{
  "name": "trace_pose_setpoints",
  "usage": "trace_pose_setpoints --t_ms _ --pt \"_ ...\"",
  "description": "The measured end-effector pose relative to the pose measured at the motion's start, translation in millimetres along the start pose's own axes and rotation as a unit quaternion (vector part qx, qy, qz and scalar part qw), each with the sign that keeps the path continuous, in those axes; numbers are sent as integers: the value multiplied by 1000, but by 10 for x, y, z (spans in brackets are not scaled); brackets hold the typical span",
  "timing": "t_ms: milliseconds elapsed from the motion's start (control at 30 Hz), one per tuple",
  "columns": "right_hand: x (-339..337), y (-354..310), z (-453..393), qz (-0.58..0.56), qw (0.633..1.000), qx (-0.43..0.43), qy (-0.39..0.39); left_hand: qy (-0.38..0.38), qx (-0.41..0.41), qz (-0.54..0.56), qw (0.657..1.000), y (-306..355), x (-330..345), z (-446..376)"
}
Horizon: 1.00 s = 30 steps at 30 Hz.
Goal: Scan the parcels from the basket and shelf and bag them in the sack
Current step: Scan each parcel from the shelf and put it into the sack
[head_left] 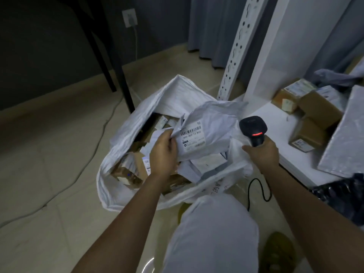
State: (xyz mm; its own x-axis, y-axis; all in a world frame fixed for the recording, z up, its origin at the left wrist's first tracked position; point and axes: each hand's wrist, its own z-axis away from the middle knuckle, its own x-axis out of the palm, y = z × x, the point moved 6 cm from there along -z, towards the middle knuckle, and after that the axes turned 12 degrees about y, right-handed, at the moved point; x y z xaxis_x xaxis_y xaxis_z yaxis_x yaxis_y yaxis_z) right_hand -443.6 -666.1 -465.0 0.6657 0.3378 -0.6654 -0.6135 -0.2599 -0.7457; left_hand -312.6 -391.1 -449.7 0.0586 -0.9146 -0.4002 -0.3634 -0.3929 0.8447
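Note:
My left hand grips the left edge of a white poly-mailer parcel and holds it over the open white sack. The parcel's barcode label faces up. My right hand holds a black barcode scanner by its handle, just right of the parcel, with a red light lit on its head. The sack stands on the floor and holds several cardboard boxes and mailers.
A white shelf board on the right carries several brown cardboard boxes, a large grey mailer and a dark bag. A perforated shelf upright stands behind. Black table legs and cables lie on the left floor.

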Motion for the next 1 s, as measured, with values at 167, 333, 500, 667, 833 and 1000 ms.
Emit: trace_pose_setpoints --t_ms 167,333,500,667,833,1000 --pt "-45 -32 -53 -126 990 52 -29 -174 144 -96 970 -139 631 87" --pt "-254 -110 -141 -155 988 17 -13 -325 192 -258 889 -588 1181 92" --pt "-386 -223 -210 -225 974 9 37 -422 178 -269 847 -802 1511 5" --pt "-303 -169 -112 -191 981 0 43 -520 57 -244 816 -731 1637 -49" --pt "-396 57 -83 -192 978 77 14 -419 -61 -80 902 -353 1341 -230" --pt "-794 245 119 -227 963 140 39 -335 22 -71 939 297 1087 -253"
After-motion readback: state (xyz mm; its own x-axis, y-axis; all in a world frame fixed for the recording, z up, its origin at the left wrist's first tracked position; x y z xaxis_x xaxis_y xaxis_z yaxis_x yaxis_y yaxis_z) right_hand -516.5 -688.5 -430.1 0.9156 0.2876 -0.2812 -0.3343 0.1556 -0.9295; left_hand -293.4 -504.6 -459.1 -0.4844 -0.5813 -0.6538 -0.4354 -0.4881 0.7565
